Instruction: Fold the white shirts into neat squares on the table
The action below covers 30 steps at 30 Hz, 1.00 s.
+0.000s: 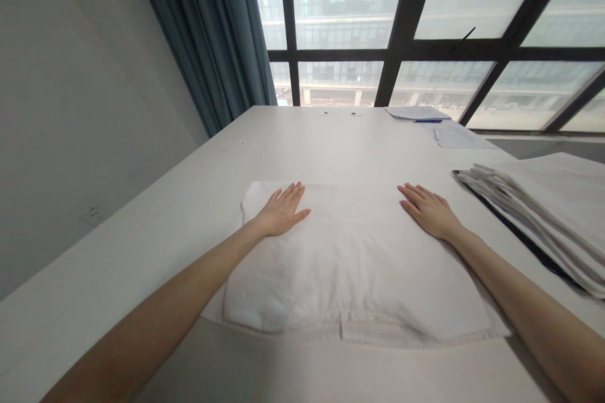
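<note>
A white garment point(350, 264), perhaps a shirt, lies spread on the white table point(302, 151) in front of me. Its near edge shows a stitched hem with a short slit or overlap at the middle, and wrinkles run through its lower half. On the upper left part of the cloth my left hand point(282, 211) rests palm down, fingers stretched out. My right hand point(429, 211) lies flat at the upper right part of the cloth, fingers extended. Neither hand grips anything. The underside of the cloth is hidden.
A stack of folded white cloth point(558, 201) with a dark layer beneath sits at the right. Papers point(416, 113) and a blue pen point(428, 121) lie at the far right corner. Beyond the table are a blue curtain point(212, 31) and windows; a grey wall point(70, 75) stands left.
</note>
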### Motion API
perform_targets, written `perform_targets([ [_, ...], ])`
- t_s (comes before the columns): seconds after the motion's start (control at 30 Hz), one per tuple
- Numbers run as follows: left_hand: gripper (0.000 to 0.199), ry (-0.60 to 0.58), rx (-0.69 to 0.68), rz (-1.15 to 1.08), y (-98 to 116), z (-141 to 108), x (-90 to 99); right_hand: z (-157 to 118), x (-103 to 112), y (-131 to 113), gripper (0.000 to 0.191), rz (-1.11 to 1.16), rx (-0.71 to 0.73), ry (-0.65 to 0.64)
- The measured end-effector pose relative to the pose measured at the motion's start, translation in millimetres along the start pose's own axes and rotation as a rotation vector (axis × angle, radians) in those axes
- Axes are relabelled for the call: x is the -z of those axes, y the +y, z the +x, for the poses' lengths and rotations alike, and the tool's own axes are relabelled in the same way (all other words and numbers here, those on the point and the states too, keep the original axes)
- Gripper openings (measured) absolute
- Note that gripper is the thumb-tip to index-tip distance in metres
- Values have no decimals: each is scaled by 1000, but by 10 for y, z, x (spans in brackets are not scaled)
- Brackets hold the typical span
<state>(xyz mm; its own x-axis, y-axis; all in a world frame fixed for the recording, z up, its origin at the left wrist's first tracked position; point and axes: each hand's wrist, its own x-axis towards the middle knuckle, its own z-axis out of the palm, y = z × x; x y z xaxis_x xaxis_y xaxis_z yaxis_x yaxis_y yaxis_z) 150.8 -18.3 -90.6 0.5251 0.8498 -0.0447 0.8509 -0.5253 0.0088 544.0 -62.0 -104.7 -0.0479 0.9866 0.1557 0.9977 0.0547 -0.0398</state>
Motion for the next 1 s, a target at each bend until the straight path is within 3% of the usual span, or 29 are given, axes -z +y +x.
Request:
perform_targets([
  [0.23, 70, 60, 101, 4, -301, -124, -46, 0, -12, 26, 56, 5, 7, 27],
  [0.53, 68, 96, 130, 4, -305, -149, -61, -52, 52, -51, 48, -95, 28, 103],
  [0.67, 68, 107, 124, 11, -322, -145, -88, -50, 149, -168, 47, -79, 84, 21],
  [0.77, 68, 107, 123, 2, -330, -139, -93, -40, 226, -419, 49, -20, 185, -48],
  [0.9, 70, 88, 132, 17, -312, -149, -72, -124, 280, -1010, 56, 123, 409, -128],
  [1.0, 71, 83, 135, 29, -293, -162, -53, -310, 263, -1425, 54, 183, 497, -121],
])
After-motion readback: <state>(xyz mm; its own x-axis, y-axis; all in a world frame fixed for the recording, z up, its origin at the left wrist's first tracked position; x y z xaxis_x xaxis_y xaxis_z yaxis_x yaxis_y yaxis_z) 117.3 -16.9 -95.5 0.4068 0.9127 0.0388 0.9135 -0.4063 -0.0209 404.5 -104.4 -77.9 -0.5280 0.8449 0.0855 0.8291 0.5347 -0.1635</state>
